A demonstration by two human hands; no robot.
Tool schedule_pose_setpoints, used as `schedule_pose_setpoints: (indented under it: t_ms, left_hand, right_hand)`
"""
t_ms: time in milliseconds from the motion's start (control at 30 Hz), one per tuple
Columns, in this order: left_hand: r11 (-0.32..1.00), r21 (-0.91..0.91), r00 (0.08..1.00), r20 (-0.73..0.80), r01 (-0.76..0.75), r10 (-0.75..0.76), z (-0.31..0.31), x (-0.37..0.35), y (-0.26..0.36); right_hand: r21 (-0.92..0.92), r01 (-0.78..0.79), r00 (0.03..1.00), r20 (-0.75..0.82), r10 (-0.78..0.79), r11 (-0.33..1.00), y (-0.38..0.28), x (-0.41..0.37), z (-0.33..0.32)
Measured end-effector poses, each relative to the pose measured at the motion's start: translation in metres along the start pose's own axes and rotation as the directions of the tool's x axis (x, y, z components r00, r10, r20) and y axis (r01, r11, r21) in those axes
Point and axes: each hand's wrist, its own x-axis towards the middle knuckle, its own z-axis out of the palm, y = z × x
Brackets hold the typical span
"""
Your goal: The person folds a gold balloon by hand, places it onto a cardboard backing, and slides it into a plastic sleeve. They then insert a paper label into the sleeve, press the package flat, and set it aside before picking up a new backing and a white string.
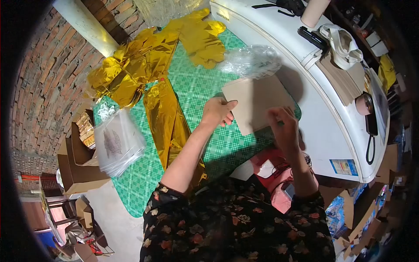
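A square tan cardboard sheet (255, 102) lies on the green checked tablecloth (192, 94), beside the white appliance. At its left edge is my left hand (217, 112), fingers apart and curved, thumb over the sheet's edge. My right hand (283, 124) is over the sheet's lower right side, its fingers bent and blurred; whether they hold anything cannot be made out. Crumpled clear plastic (255, 61) touches the area behind the sheet. A long gold foil piece (163, 113) lies left of my left forearm, with more gold foil (146, 52) spread farther back.
Stacked clear plastic bags (118, 142) lie at the table's left edge near a cardboard box (78, 174). The white appliance (323, 113) borders the right side, with cardboard pieces (342, 74) and a tape roll (364, 105) on it. A red bag (279, 198) is near my body.
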Motion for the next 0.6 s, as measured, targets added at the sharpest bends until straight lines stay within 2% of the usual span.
schedule_pose_setpoints:
  t_ms: [67,167,267,367,600]
  left_hand:
    - [0.999,-0.049,1.000,0.013,-0.001,0.001,-0.003,0.002,-0.004]
    - [0.997,-0.077,0.999,0.024,-0.022,0.024,-0.004,0.008,-0.002]
    - [0.976,-0.214,0.999,0.024,-0.034,0.040,-0.003,0.005,-0.011]
    - [0.976,-0.216,0.999,0.043,-0.021,0.032,-0.003,0.004,-0.019]
    - [0.976,-0.214,0.992,0.104,-0.048,0.072,0.001,-0.019,-0.020]
  right_hand:
    - [-0.157,0.145,0.982,-0.094,-0.161,0.977,0.009,0.009,0.003]
    - [-0.403,0.215,0.958,-0.090,-0.273,0.890,0.031,0.023,0.001]
    - [-0.642,0.119,0.949,-0.152,-0.277,0.758,0.048,0.031,0.007]
    - [-0.689,0.188,0.955,-0.038,-0.294,0.700,0.074,0.026,0.006]
    - [-0.602,0.207,0.972,0.035,-0.233,0.772,0.049,0.010,-0.005]
